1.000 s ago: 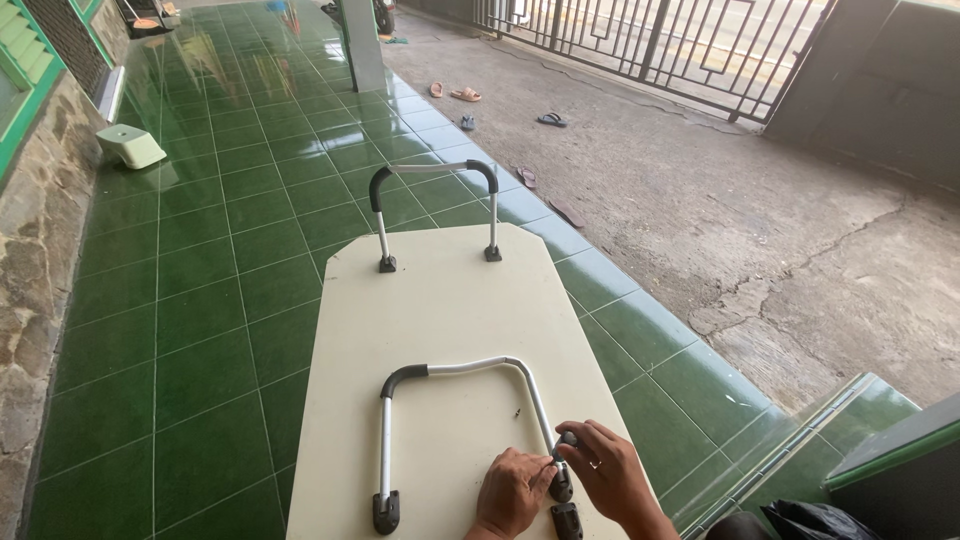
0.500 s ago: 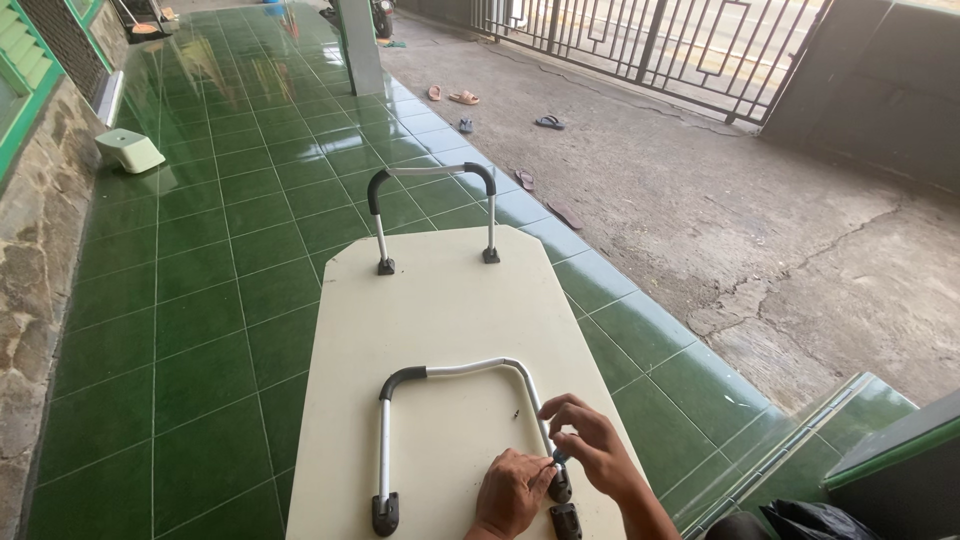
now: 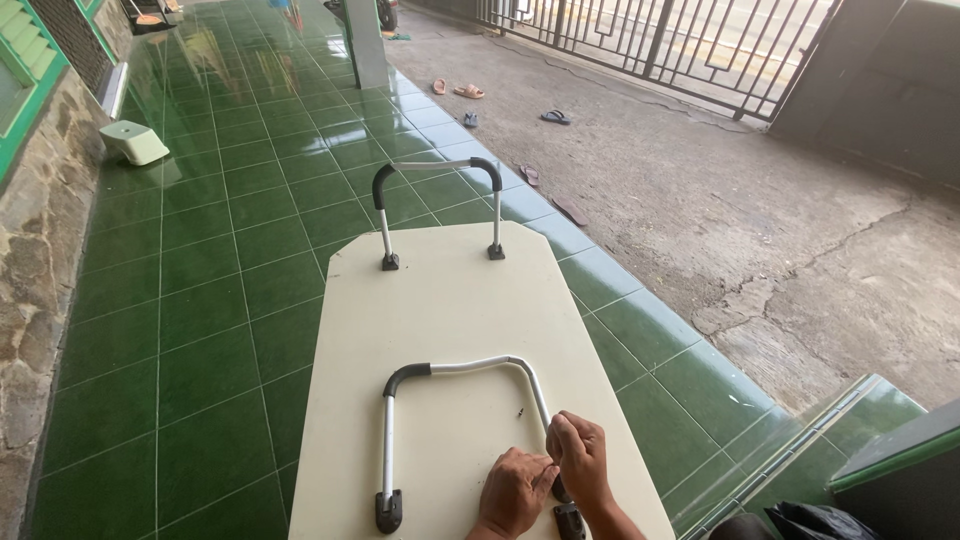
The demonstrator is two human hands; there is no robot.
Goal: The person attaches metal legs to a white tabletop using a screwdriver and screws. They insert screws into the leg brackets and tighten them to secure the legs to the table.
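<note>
Pinching something too small to identify at the folded metal leg, left hand and right hand risk dropping it onto the cream board.

View: we have one camera only, worn on the head, so no second view shares the scene.
Direction: we look forward and steeply down along the cream board, which runs away from us.
Near edge: our left hand and right hand sit close at the bottom of the frame.
Far reach: the green tiled floor stretches ahead; the metal gate stands well off at the upper right.
</note>
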